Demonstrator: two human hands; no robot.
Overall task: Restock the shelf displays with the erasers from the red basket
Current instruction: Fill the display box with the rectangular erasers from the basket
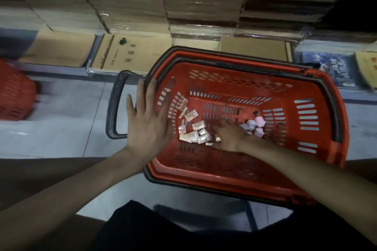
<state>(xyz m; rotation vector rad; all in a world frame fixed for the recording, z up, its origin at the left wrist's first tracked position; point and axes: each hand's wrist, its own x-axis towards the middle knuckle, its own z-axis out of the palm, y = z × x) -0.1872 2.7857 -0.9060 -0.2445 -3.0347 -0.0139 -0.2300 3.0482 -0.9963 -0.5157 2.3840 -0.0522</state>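
Slotted red plastic basket [214, 171] before shelf of stacked brown kraft notebooks [130, 53]. Left hand [149, 120] flat, fingers straight, pressing basket's left rim beside black loop handle [114, 104]. Right hand [228, 134] down among small glossy-wrapped rectangular erasers [191, 128] on basket floor; grip unclear. Rounded pink erasers [258, 126] just right.

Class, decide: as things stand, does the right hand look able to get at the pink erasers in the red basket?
Probably yes. The right hand is inside the open red basket, and the pink erasers lie just beside it, with nothing covering them.
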